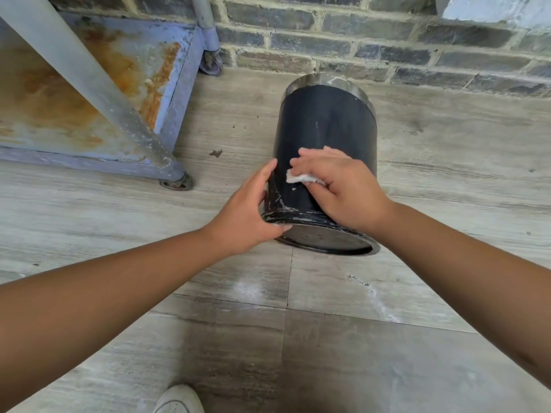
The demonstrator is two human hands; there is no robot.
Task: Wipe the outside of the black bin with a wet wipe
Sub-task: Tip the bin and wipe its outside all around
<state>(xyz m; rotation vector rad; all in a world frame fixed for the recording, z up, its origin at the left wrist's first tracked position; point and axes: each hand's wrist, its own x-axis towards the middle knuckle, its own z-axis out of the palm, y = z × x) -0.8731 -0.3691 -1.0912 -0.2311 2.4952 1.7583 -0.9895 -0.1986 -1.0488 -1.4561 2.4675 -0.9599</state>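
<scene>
The black bin [323, 126] lies tilted on the floor, its open rim toward me and its base toward the brick wall. My left hand [247, 213] grips the rim and left side of the bin, holding it steady. My right hand [343, 189] presses a small white wet wipe [299, 177] flat against the upper side of the bin near the rim. Only one edge of the wipe shows from under my fingers. White smears mark the bin near its rim.
A rusty blue metal rack [98, 93] with grey posts stands at the left on small feet. A grey brick wall [387, 46] runs along the back. The floor is grey wood-look tile [357, 353]. The toe of a white shoe [179, 400] shows at the bottom edge.
</scene>
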